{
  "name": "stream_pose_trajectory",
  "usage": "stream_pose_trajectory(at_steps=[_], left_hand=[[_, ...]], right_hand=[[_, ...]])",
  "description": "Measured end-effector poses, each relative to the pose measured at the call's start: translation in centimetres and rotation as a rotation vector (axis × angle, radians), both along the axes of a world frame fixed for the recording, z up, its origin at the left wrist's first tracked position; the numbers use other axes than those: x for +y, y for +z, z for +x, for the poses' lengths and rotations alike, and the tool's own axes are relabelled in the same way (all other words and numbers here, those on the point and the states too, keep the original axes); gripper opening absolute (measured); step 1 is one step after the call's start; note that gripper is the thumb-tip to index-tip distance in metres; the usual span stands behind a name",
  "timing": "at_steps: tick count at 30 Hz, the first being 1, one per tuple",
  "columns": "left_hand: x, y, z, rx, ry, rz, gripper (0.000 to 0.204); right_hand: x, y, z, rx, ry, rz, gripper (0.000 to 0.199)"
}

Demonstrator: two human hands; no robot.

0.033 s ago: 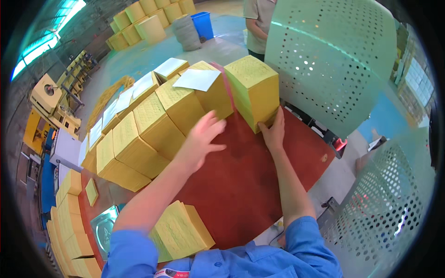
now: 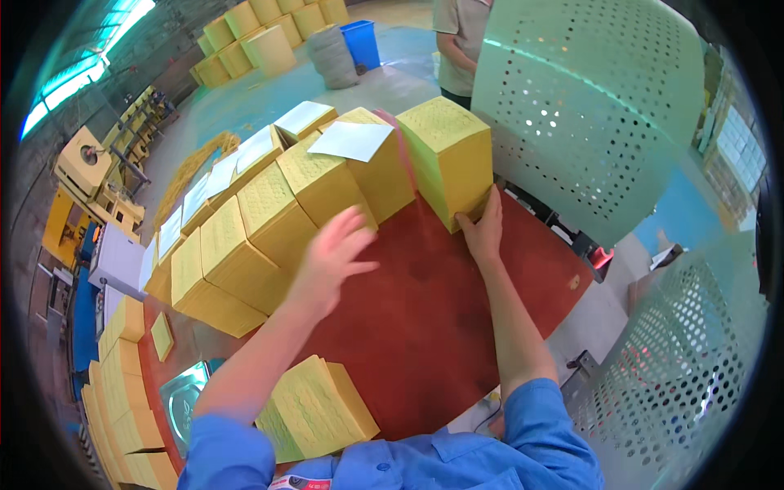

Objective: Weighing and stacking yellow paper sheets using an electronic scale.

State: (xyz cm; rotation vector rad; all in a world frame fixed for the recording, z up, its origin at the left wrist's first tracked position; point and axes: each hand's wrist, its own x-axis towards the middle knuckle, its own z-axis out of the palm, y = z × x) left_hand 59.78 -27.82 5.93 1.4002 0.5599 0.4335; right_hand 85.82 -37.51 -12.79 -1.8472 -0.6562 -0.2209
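Note:
At the far side of the red-brown table (image 2: 425, 343) stands a tall stack of yellow paper sheets (image 2: 457, 175). My right hand (image 2: 483, 231) grips its lower near corner, thumb on one face and fingers along the other. My left hand (image 2: 331, 261) hangs over the table, fingers spread, holding nothing and slightly blurred. Just beyond it runs a row of similar yellow paper stacks (image 2: 269, 216), several topped with white sheets (image 2: 351, 140). A pink strip (image 2: 403, 155) shows between the row and the gripped stack. Close to my body lies another yellow stack (image 2: 322, 408), tilted.
Green perforated metal guards (image 2: 588, 106) rise on the right. A metal tin (image 2: 184, 396) and a small yellow pad (image 2: 162, 336) sit on the table's left, beside more yellow stacks (image 2: 122, 400). Beyond the table stand another person (image 2: 457, 49) and a blue bin (image 2: 359, 45).
My left hand has drawn back to the left and slightly toward me, away from the gripped stack. My right hand stays on that stack's near corner.

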Motion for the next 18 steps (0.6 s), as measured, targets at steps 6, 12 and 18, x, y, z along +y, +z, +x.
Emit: stream_pose_trajectory(at_steps=[6,12,18], left_hand=[[8.5,-2.5,-21.3,0.009,0.854,0.226,0.018],[16.2,-9.8,-39.9,0.065,1.087,0.057,0.044],[17.4,-11.8,-33.7,0.14,0.937,-0.192,0.062]], right_hand=[[5.7,-0.5,3.5,-0.034,0.086,0.017,0.096],[12.9,0.0,3.4,-0.026,0.096,0.025,0.097],[14.5,-1.1,5.7,-0.014,0.068,-0.061,0.092]])
